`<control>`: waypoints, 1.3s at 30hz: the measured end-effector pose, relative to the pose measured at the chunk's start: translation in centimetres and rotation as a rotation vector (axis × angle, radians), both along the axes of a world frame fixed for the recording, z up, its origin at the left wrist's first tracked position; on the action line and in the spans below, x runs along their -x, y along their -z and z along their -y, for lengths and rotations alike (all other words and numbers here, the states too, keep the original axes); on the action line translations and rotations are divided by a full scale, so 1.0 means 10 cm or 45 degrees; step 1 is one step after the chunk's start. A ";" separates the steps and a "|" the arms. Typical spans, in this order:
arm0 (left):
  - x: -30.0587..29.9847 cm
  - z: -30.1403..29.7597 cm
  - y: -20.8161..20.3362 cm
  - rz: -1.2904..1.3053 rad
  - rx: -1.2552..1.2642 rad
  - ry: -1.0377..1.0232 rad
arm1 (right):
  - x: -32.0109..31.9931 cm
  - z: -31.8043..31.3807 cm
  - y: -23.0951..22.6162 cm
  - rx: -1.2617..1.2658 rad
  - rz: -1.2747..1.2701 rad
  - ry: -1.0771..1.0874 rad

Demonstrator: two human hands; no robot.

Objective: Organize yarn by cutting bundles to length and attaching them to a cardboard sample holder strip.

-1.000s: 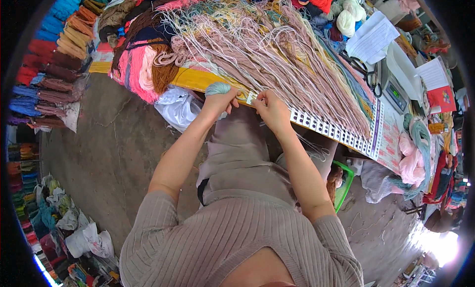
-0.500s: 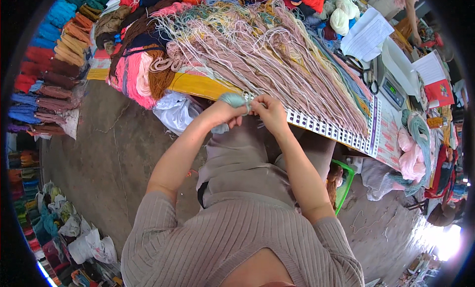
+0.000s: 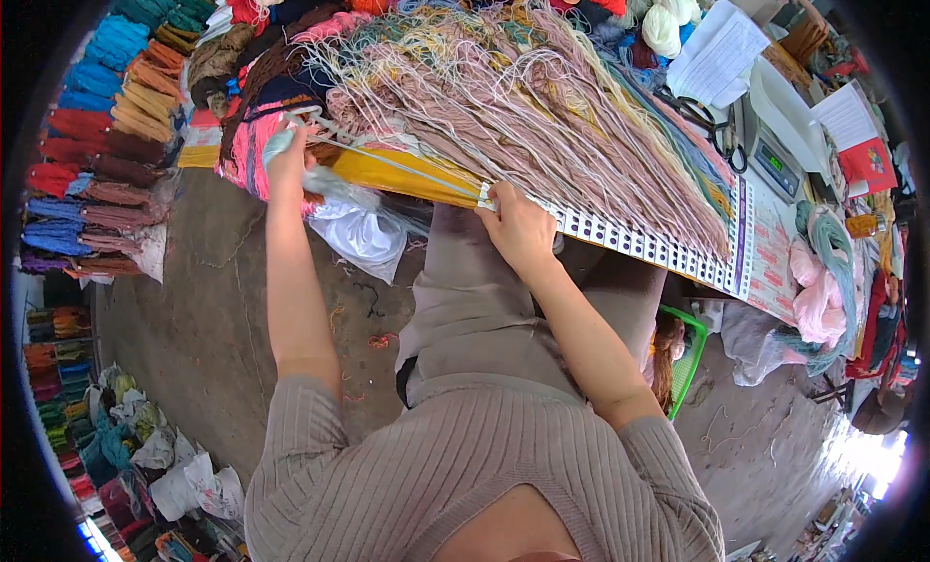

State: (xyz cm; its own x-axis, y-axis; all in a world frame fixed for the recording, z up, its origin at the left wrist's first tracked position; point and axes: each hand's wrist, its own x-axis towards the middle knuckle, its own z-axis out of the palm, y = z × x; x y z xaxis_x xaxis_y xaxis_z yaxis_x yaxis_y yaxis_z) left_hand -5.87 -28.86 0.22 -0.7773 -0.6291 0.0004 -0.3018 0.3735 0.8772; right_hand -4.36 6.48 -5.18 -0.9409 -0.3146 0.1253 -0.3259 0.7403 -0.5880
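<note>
Even daylight, soft shadows, heavy fisheye bend.

Light is bright and diffuse over the table (image 3: 775,262) and the mass of yarn strands (image 3: 542,107); colours read clean. Strongest glare sits at lower right, where the floor (image 3: 862,455) washes out to white. Shadows under the table edge are faint. Centre is sharp: left hand (image 3: 288,153) and right hand (image 3: 518,228) show no motion blur. Toward the rim, straight edges curve, detail squeezes and softens, and a black vignette rings the frame. The white papers (image 3: 717,48) are near overexposed.
</note>
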 end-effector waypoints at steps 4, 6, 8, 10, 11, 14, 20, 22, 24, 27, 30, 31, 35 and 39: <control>-0.18 -0.66 0.04 0.452 0.264 -0.003 | 0.00 -0.10 0.04 0.179 0.023 -0.017; -0.43 -1.33 -0.01 0.048 -0.481 0.309 | -0.10 -0.11 0.03 0.376 -0.112 -0.033; -0.64 -1.69 0.16 -0.167 -0.937 0.769 | -0.30 -0.04 -0.03 0.637 -0.154 -0.217; -0.70 -2.01 0.20 -0.110 -1.076 0.921 | -0.45 0.02 -0.09 1.053 0.306 -0.240; -0.71 -2.13 0.18 -0.064 -1.215 0.919 | -0.49 0.02 -0.16 1.184 0.623 -0.160; -0.68 -2.17 0.19 -0.003 -1.542 0.810 | -0.46 -0.08 -0.16 1.276 0.769 -0.161; -0.65 -2.17 0.14 0.009 -1.754 0.842 | -0.46 -0.14 -0.17 1.384 0.911 -0.084; -0.67 -2.23 0.16 0.109 -1.638 0.928 | -0.47 -0.15 -0.16 1.356 0.853 -0.094; -0.67 -2.26 0.18 0.126 -1.602 0.938 | -0.47 -0.19 -0.12 1.206 0.877 -0.129; -0.66 -2.26 0.19 0.021 -1.656 0.902 | -0.46 -0.22 -0.13 1.388 0.903 -0.067; -0.65 -2.25 0.20 -0.046 -1.799 0.825 | -0.49 -0.24 -0.15 1.494 0.893 -0.055; -0.64 -2.24 0.20 -0.063 -1.838 0.807 | -0.49 -0.24 -0.17 1.556 0.869 -0.069; -0.66 -2.21 0.10 -0.077 -1.927 0.743 | -0.53 -0.28 -0.24 1.676 0.933 -0.038; -0.68 -2.18 0.07 -0.066 -1.753 0.742 | -0.53 -0.31 -0.23 1.686 0.953 -0.032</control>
